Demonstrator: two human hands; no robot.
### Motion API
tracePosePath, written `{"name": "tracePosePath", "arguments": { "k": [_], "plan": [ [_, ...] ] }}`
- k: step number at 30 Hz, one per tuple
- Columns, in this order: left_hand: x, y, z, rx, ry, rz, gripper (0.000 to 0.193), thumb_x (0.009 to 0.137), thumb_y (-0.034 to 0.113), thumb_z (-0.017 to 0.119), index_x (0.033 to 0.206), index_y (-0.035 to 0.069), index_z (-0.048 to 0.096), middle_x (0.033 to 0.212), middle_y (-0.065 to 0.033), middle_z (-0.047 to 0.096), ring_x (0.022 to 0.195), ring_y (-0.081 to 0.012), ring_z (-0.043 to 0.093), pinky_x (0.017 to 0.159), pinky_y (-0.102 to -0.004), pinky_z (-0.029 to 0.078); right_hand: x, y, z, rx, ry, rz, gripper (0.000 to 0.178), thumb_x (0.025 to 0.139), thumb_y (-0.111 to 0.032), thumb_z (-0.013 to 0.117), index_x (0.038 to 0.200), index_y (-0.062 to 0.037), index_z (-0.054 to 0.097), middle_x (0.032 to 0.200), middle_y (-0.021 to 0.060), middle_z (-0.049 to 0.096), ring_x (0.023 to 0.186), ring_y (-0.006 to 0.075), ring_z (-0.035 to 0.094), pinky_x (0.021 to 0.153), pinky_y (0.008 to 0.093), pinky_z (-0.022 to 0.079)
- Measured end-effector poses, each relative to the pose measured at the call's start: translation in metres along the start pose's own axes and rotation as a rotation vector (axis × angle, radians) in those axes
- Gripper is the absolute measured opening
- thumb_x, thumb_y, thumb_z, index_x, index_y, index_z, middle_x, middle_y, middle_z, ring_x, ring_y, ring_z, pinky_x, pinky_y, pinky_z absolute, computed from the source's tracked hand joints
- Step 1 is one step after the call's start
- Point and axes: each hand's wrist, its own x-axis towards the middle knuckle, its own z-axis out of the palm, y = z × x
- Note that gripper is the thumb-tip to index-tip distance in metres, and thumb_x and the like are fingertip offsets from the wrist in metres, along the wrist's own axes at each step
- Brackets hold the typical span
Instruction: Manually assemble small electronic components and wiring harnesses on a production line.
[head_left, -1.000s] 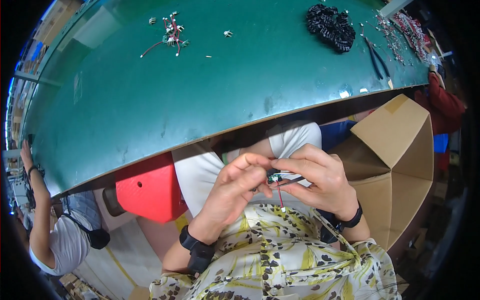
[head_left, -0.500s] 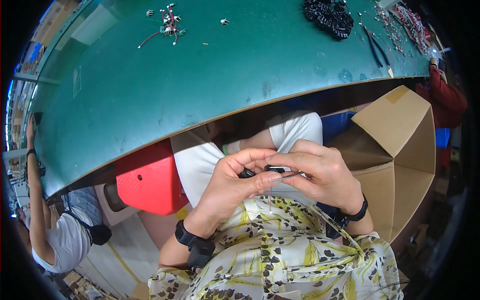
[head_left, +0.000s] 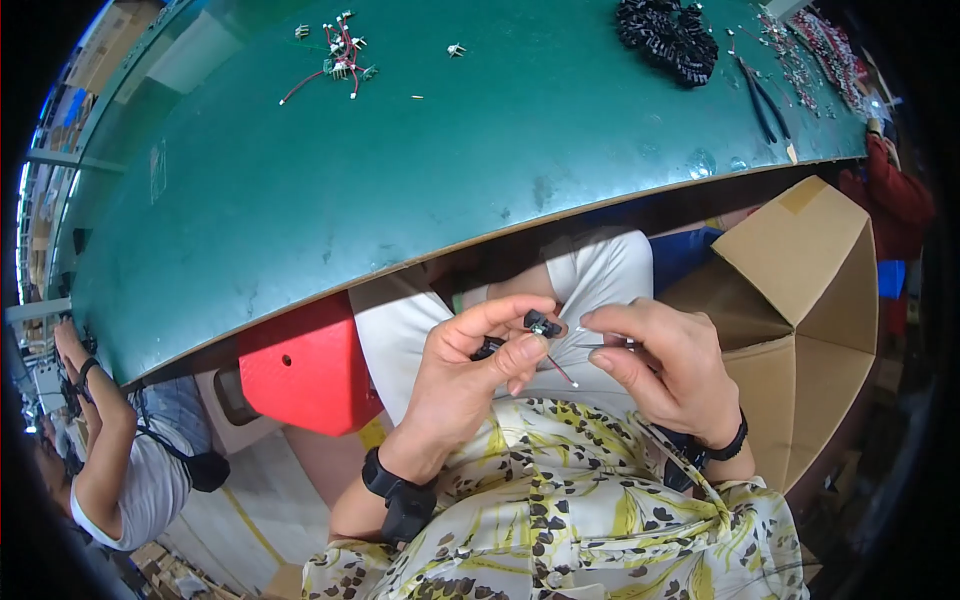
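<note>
My left hand (head_left: pixel 455 375) pinches a small black part (head_left: pixel 541 320) between thumb and fingertips, above my lap. Out of the part hangs a short red wire (head_left: pixel 563 371) with a white tip. Another dark piece (head_left: pixel 487 348) shows within the curl of the same hand, partly hidden by the fingers. To its right, my right hand (head_left: pixel 680 370) grips a thin, pointed metal tool (head_left: pixel 597 346); the fingers cover most of it, and its tip points at the black part, a small gap away.
On the green table (head_left: pixel 350 190) lie red-wired connectors (head_left: pixel 342 65), a black coiled bundle (head_left: pixel 668 40) and pliers (head_left: pixel 763 100). An open cardboard box (head_left: pixel 830 360) stands at my right, a red stool (head_left: pixel 300 362) at my left. One person (head_left: pixel 140 480) is at left, another's red sleeve (head_left: pixel 890 190) at far right.
My right hand has drawn back to the right with the tool, away from my left hand. The black part and its red wire now show more openly. The person at left has moved an arm.
</note>
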Motion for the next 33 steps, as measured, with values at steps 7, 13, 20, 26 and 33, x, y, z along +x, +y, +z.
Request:
{"name": "tracePosePath", "arguments": {
  "k": [7,13,20,26,33],
  "plan": [
    [-0.001,-0.003,0.001,0.072,-0.019,0.001,0.034,0.087,0.009,0.071,0.12,0.005,0.064,0.086,0.0007,0.064,0.065,-0.0048,0.052,0.058,-0.0192,0.044,0.005,-0.002,0.007,-0.201,0.055,-0.083,0.02,0.079,-0.009,0.073,0.098,-0.0082,0.068,0.063,0.0036,0.055,0.052,0.0184,0.058,0.044,0.0316,0.044],
    [-0.002,-0.006,-0.002,0.182,0.019,0.029,0.036,0.084,0.007,0.074,0.119,0.005,0.065,0.08,0.0017,0.063,0.066,-0.0042,0.052,0.059,-0.0185,0.045,0.004,0.0,0.012,-0.326,0.069,-0.125,0.023,0.074,-0.008,0.075,0.096,-0.009,0.068,0.061,0.0025,0.052,0.05,0.0164,0.056,0.043,0.0308,0.044],
    [-0.001,-0.009,-0.003,0.211,0.035,0.071,0.03,0.083,0.007,0.074,0.112,0.005,0.069,0.091,-0.0005,0.065,0.069,-0.0042,0.054,0.06,-0.0184,0.046,0.001,0.005,0.011,-0.237,0.031,-0.115,0.025,0.074,-0.005,0.076,0.098,-0.0065,0.07,0.062,0.0041,0.056,0.049,0.0177,0.056,0.043,0.03,0.042],
    [0.001,-0.011,-0.005,0.28,0.012,0.113,0.029,0.083,0.007,0.074,0.111,0.005,0.07,0.098,-0.0022,0.065,0.074,-0.0045,0.057,0.06,-0.0179,0.048,0.001,0.008,0.012,-0.231,0.024,-0.143,0.026,0.073,-0.005,0.076,0.099,-0.0056,0.07,0.061,0.0038,0.056,0.048,0.0177,0.055,0.042,0.0295,0.042],
    [0.0,-0.013,0.001,0.317,0.064,0.178,0.026,0.084,0.005,0.073,0.109,0.003,0.069,0.097,-0.0021,0.065,0.072,-0.0042,0.056,0.061,-0.0177,0.047,-0.006,0.018,0.032,-0.095,0.184,-0.115,0.03,0.074,-0.002,0.073,0.104,-0.0061,0.07,0.062,0.0042,0.055,0.047,0.0175,0.055,0.043,0.0296,0.043]
  ]
}}
